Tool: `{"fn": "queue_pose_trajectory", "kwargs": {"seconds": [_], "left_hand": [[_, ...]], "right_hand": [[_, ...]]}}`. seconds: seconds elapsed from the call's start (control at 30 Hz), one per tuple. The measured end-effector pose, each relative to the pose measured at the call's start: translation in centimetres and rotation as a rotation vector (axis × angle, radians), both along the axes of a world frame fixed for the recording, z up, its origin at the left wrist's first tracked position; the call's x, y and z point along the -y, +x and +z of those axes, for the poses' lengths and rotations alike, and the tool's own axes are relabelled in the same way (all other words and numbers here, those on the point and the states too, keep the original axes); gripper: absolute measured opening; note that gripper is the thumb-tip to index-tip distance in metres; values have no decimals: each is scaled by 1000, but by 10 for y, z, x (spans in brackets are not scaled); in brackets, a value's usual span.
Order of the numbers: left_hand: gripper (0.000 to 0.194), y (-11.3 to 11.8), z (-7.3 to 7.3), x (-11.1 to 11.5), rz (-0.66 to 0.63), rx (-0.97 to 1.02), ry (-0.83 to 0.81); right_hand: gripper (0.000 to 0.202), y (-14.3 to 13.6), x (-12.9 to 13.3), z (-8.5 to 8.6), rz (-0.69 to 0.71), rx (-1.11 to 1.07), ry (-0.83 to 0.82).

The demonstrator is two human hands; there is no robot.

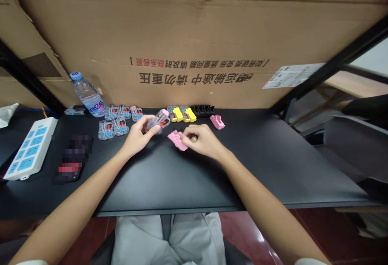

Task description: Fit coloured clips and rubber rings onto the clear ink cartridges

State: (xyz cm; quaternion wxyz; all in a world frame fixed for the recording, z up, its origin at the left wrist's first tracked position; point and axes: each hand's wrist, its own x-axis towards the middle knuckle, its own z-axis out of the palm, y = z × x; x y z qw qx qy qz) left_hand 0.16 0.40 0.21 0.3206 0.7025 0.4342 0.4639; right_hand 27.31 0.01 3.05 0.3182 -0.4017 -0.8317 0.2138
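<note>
My left hand [140, 136] is closed on a clear plastic case [161, 120] with a pink end and red and blue bits inside, tilted above the table. Just to its right, my right hand [202, 139] pinches a pink plastic piece [177, 140]; a small round gold-coloured item [194, 139] shows among its fingers. Several similar clear cases [120, 126] lie in two rows left of my hands. Behind my hands are two clear cases with yellow parts [188, 114], a black ridged strip [203, 110] and another pink piece [217, 122].
The black table [169, 184] ends against a cardboard wall [182, 30]. A water bottle [88, 95] leans at the back left. A white power strip [32, 148] and a dark phone-like item [74, 158], partly pixelated, lie at the left.
</note>
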Motion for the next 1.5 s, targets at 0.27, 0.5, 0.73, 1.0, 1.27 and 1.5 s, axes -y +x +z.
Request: {"fn": "queue_pose_trajectory", "kwargs": {"seconds": [0.27,0.5,0.73,1.0,1.27,1.5], "left_hand": [[22,-12,-3,-1,54,-435,176],[50,-14,-3,7,10,-657,186],[34,-18,13,10,-81,-828,268],[71,-18,-6,2,-3,-978,232],[73,-11,-13,-8,144,-1012,198],[66,-22,-6,-4,202,-983,231]], "right_hand": [[24,80,-30,10,-661,430,68],[18,78,-30,10,-738,526,-74],[20,53,-21,8,-695,392,164],[34,-3,-5,-24,-120,405,161],[34,-4,-7,-26,-117,459,155],[50,-23,-21,-19,-315,630,140]]}}
